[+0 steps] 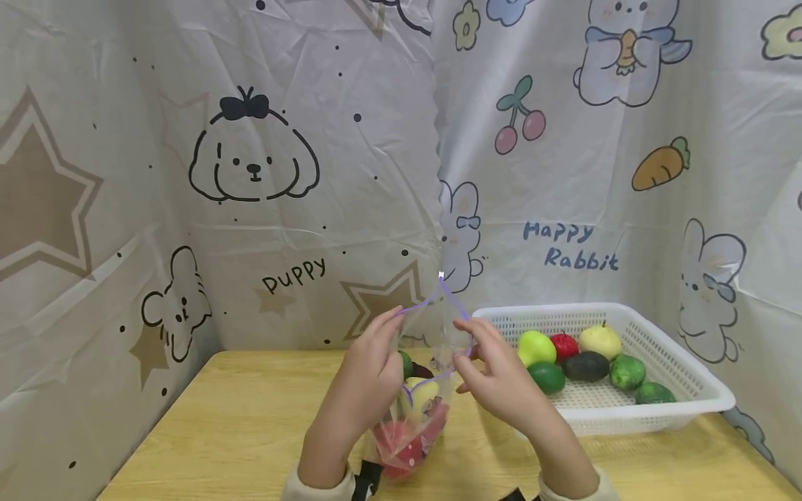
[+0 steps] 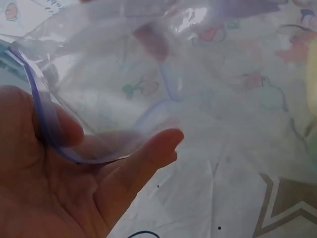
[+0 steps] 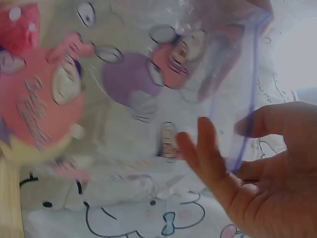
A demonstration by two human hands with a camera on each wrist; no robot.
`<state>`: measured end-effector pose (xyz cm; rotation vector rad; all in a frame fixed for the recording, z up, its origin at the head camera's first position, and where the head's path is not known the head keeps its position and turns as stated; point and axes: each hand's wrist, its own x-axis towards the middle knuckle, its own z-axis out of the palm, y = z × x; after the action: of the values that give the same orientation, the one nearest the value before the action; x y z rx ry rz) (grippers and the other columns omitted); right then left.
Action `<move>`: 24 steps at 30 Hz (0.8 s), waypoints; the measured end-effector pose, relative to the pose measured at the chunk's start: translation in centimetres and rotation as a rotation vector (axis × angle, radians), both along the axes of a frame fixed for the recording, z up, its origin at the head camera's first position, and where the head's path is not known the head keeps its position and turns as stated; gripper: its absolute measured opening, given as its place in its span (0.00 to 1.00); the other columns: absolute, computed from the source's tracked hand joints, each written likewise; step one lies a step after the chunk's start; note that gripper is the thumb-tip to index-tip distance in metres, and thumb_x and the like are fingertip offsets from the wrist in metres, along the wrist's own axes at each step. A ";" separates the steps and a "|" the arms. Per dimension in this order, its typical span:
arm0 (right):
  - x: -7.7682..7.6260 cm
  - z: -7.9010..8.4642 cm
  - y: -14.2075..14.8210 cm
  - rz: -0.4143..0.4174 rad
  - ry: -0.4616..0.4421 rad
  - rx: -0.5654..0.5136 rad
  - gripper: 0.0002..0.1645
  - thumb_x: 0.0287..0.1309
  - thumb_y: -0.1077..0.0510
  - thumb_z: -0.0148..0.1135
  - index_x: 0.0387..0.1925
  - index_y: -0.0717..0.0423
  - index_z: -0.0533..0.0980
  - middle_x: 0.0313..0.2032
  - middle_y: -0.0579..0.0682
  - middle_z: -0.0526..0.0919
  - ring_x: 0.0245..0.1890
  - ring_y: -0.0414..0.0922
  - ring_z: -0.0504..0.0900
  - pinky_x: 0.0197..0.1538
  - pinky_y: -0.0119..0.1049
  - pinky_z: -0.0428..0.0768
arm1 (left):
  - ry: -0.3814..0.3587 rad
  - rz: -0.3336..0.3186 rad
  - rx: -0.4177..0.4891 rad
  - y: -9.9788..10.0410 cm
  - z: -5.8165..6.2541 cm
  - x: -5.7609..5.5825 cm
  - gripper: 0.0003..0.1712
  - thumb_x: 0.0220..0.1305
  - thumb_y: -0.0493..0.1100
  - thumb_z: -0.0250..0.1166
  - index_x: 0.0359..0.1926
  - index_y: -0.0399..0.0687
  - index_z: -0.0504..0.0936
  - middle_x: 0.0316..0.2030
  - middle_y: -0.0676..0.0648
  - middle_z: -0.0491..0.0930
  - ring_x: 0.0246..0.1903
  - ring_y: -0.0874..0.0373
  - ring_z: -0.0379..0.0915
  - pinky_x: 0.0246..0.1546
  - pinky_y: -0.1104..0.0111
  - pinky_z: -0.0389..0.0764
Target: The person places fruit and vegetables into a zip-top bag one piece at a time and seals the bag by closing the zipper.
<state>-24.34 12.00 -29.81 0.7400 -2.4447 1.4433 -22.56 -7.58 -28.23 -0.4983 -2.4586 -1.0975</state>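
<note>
A clear zip bag point(image 1: 410, 445) with a purple zip edge and printed cartoon figures stands on the table, its mouth spread wide. Inside it a yellow fruit point(image 1: 426, 395), something green and something dark red show through the film. My left hand point(image 1: 370, 365) holds the left side of the mouth; in the left wrist view the purple zip edge point(image 2: 37, 106) runs between thumb and fingers. On the other side my right hand point(image 1: 501, 372) holds the rim, with fingers on both sides of the film point(image 3: 225, 124). A small white slider point(image 1: 441, 275) sits at the zip's far corner.
To the right stands a white perforated basket point(image 1: 695, 400) holding several fruits, among them a light green one point(image 1: 536, 348), a red apple point(image 1: 564, 346) and a dark avocado point(image 1: 586, 366). Printed cloth point(image 1: 282, 229) hangs behind the wooden table point(image 1: 250, 417).
</note>
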 end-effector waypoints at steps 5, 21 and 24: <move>0.1 0.2 -0.2 0.078 0.097 -0.092 0.34 0.63 0.57 0.53 0.69 0.50 0.55 0.63 0.57 0.59 0.38 0.50 0.77 0.34 0.37 0.87 | 0.042 0.044 0.079 -0.1 0.3 0.0 0.32 0.58 0.33 0.46 0.66 0.43 0.64 0.69 0.51 0.61 0.24 0.60 0.67 0.30 0.63 0.75; -0.5 0.8 3.2 -0.007 0.225 0.126 0.22 0.66 0.49 0.48 0.60 0.43 0.68 0.54 0.51 0.75 0.37 0.41 0.81 0.33 0.41 0.85 | -0.047 0.048 -0.079 -0.1 -1.0 -0.9 0.28 0.62 0.36 0.45 0.63 0.36 0.67 0.69 0.43 0.62 0.09 0.66 0.46 0.15 0.71 0.65; -1.1 1.0 4.9 -0.081 0.243 0.096 0.23 0.66 0.52 0.48 0.62 0.49 0.66 0.58 0.55 0.74 0.42 0.46 0.82 0.36 0.45 0.86 | -0.047 0.063 -0.074 -0.5 -0.9 -1.0 0.28 0.62 0.37 0.44 0.63 0.37 0.67 0.69 0.43 0.62 0.10 0.65 0.45 0.17 0.70 0.63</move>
<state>-25.41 16.89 -28.81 0.7767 -2.3398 1.1407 -23.60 -8.12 -29.12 -0.4176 -2.5451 -1.0077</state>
